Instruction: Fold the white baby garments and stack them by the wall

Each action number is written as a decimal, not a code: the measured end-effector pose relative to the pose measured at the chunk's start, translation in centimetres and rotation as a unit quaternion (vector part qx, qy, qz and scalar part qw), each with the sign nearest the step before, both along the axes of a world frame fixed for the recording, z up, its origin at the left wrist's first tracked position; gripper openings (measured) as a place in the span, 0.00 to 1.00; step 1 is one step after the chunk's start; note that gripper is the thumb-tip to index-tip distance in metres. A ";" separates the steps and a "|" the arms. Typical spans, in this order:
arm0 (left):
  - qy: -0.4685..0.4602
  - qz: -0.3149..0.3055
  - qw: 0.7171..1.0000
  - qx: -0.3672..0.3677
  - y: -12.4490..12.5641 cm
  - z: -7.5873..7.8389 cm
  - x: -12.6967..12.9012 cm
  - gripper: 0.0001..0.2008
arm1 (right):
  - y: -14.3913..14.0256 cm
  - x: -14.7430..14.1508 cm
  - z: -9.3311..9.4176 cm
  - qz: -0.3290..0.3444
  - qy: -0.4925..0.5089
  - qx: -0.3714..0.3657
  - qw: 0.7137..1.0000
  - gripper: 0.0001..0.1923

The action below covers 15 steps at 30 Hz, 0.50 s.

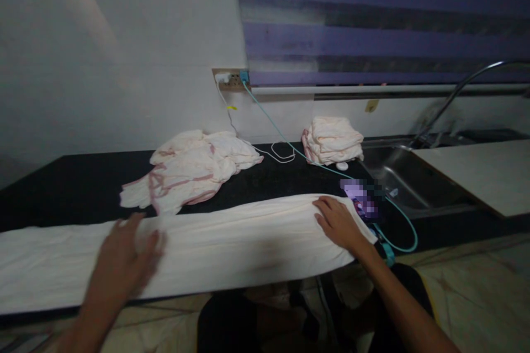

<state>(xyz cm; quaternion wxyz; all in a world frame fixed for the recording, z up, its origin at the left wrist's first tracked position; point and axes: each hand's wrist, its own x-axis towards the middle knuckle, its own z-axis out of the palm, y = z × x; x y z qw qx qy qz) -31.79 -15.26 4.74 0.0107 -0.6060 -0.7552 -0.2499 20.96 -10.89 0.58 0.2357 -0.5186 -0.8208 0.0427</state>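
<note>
Both of your hands are pressing flat, fingers released, left hand [124,262] and right hand [337,223], smoothing the long pale-pink cloth [232,237] lying beneath your fingertips, folding calling for gripping its edge.

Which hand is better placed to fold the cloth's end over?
Probably the right hand: it lies flat on the long cloth's end. The left hand is mid-cloth and blurred.

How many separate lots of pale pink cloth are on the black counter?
3: a long spread cloth under both hands, a crumpled heap behind it, and a folded stack beside the steel sink.
</note>
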 end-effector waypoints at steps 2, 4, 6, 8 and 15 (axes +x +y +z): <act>-0.103 -0.072 0.992 0.010 -1.2 -0.1 8.6 0.27 | 0.4 -0.1 0.5 0.011 0.032 -0.006 0.999 0.20; -0.178 -0.168 0.969 0.016 -2.2 -0.3 17.4 0.20 | 0.4 -0.2 1.2 0.016 0.092 -0.014 0.996 0.19; -0.222 -0.230 0.947 0.030 -2.9 -0.6 24.9 0.13 | -0.4 -0.1 1.9 -0.003 0.179 -0.016 0.984 0.18; -0.245 -0.222 0.943 0.039 -3.1 -0.8 30.1 0.15 | -2.1 0.2 2.0 -0.055 0.267 0.002 0.962 0.22; -0.287 -0.256 0.923 -0.012 -2.0 -1.7 36.5 0.28 | -9.8 2.4 -2.3 -0.197 0.395 0.062 0.895 0.34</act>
